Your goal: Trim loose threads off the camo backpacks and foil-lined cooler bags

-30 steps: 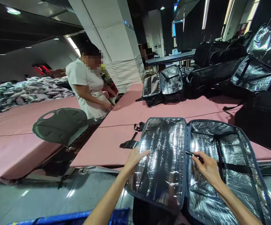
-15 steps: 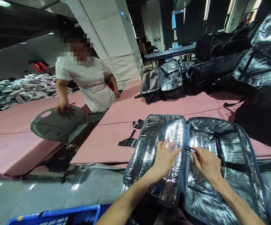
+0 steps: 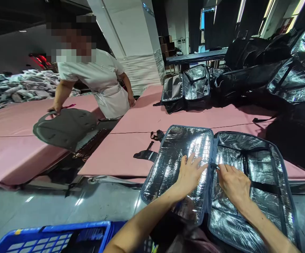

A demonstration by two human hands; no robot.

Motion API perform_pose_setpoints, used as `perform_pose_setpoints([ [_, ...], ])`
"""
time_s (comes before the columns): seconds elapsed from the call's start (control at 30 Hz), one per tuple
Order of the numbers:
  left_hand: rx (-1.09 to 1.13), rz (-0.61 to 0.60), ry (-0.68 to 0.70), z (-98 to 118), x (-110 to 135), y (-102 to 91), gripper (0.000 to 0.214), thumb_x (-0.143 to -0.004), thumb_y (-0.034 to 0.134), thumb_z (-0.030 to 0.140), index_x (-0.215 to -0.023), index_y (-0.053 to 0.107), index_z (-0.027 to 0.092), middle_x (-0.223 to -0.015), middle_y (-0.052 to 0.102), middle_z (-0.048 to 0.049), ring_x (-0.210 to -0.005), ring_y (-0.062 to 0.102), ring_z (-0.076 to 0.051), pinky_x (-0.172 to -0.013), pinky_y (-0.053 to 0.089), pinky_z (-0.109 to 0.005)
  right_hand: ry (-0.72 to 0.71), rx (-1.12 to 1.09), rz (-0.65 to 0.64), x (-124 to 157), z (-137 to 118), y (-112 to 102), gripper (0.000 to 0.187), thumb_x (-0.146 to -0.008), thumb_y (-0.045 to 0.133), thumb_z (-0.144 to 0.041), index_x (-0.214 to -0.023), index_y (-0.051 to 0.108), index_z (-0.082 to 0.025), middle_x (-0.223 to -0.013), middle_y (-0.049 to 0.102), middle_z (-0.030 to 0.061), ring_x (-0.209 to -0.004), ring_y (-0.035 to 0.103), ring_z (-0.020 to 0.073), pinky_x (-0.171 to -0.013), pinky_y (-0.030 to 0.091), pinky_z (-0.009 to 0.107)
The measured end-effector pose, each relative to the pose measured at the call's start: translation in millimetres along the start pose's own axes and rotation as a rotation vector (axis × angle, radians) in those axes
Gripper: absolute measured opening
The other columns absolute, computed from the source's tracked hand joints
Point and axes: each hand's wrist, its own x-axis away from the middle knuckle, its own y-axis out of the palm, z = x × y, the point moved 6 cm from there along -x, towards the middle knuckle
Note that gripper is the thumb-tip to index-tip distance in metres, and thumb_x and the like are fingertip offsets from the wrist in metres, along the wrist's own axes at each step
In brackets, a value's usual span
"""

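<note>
An insulated bag with a shiny silver lining lies spread wide in front of me, its two halves joined by a dark-edged seam. My left hand rests on the left half, fingers spread, the thumb side close to the seam. Over the right half, my right hand is closed in a pinch. From its fingertips a small dark slim thing reaches to the seam; its kind is too small to make out. Black straps stick out past the bag's left edge.
Across the pink-covered table, a person in white grips a grey-green panel. More silver-lined bags and black bags stand behind and to the right. A blue crate sits low at the front left.
The slim dark thing in my right hand shows less and sits closer to the seam. My left hand stays spread on the lining. The view has shifted slightly; the other person leans further left.
</note>
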Motion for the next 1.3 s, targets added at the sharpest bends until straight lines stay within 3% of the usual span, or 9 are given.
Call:
perform_pose_setpoints([
  [0.2,-0.006,-0.002,-0.011,-0.2,0.2,3.2,0.039,-0.083,0.049,0.013,-0.118,0.052,0.029,-0.126,0.048,-0.0054,-0.125,0.030,-0.029,-0.097,0.029,-0.054,-0.042,0.082,-0.031,-1.4,-15.4,-1.4,0.016,-0.076,0.052,-0.005,-0.069,0.057,-0.018,-0.063,0.058,0.0023,-0.061,0.051,0.0172,-0.061,0.028,0.030],
  [0.37,-0.016,0.008,-0.009,-0.9,1.5,5.0,0.036,-0.084,0.048,0.014,-0.117,0.053,0.029,-0.127,0.047,-0.0059,-0.126,0.030,-0.029,-0.097,0.029,-0.054,0.005,-0.013,-0.088,2.5,-6.9,8.8,0.013,-0.081,0.050,-0.013,-0.072,0.058,-0.018,-0.064,0.060,0.0022,-0.061,0.052,0.0147,-0.060,0.029,0.029],
  [0.57,0.002,0.033,-0.005,-0.4,2.4,1.4,0.037,-0.083,0.049,0.012,-0.116,0.053,0.028,-0.126,0.048,-0.0061,-0.124,0.032,-0.030,-0.096,0.030,-0.055,0.209,-0.529,-0.165,12.7,27.6,45.6,0.025,-0.086,0.046,-0.040,-0.093,0.062,-0.022,-0.076,0.067,0.0020,-0.066,0.060,0.0163,-0.058,0.036,0.025],
  [0.7,0.025,0.036,-0.017,-1.0,2.2,-2.7,0.037,-0.081,0.052,0.012,-0.114,0.054,0.028,-0.123,0.050,-0.0066,-0.124,0.032,-0.029,-0.095,0.031,-0.054,0.449,-0.978,-0.278,19.4,39.0,79.6,0.029,-0.077,0.057,-0.048,-0.086,0.065,-0.021,-0.076,0.068,0.0020,-0.067,0.059,0.0186,-0.062,0.040,0.029],
  [0.87,0.042,0.070,-0.046,-2.1,-2.0,-5.4,0.032,-0.083,0.052,0.018,-0.112,0.055,0.030,-0.123,0.050,-0.0049,-0.123,0.034,-0.029,-0.096,0.029,-0.055,0.705,-1.499,-0.283,23.9,30.3,101.1,0.035,-0.061,0.071,-0.047,-0.079,0.066,-0.017,-0.073,0.067,0.0041,-0.068,0.059,0.0180,-0.062,0.043,0.029],
  [1.0,0.089,0.151,-0.101,2.4,-12.6,-4.5,0.016,-0.083,0.057,0.032,-0.097,0.061,0.026,-0.110,0.056,-0.0038,-0.118,0.038,-0.028,-0.096,0.029,-0.053,0.767,-1.609,-0.291,26.5,21.6,104.3,0.039,-0.059,0.071,-0.050,-0.077,0.066,-0.016,-0.066,0.065,0.0039,-0.059,0.057,0.0156,-0.056,0.043,0.027],
  [1.13,0.106,0.222,-0.219,8.8,-22.2,-4.1,0.010,-0.079,0.062,0.025,-0.087,0.059,0.019,-0.094,0.057,-0.0026,-0.101,0.047,-0.020,-0.095,0.031,-0.046,0.792,-1.640,-0.267,27.2,20.3,102.2,0.040,-0.057,0.072,-0.050,-0.076,0.065,-0.016,-0.067,0.066,0.0043,-0.062,0.058,0.0163,-0.060,0.045,0.029],
  [1.3,0.094,0.174,-0.304,12.8,-25.4,-2.3,0.006,-0.081,0.058,0.023,-0.080,0.059,0.017,-0.086,0.056,-0.0030,-0.087,0.048,-0.018,-0.087,0.036,-0.041,0.776,-1.616,-0.253,26.2,22.5,101.6,0.039,-0.057,0.072,-0.049,-0.077,0.065,-0.016,-0.071,0.067,0.0057,-0.067,0.060,0.0190,-0.067,0.046,0.032],
])
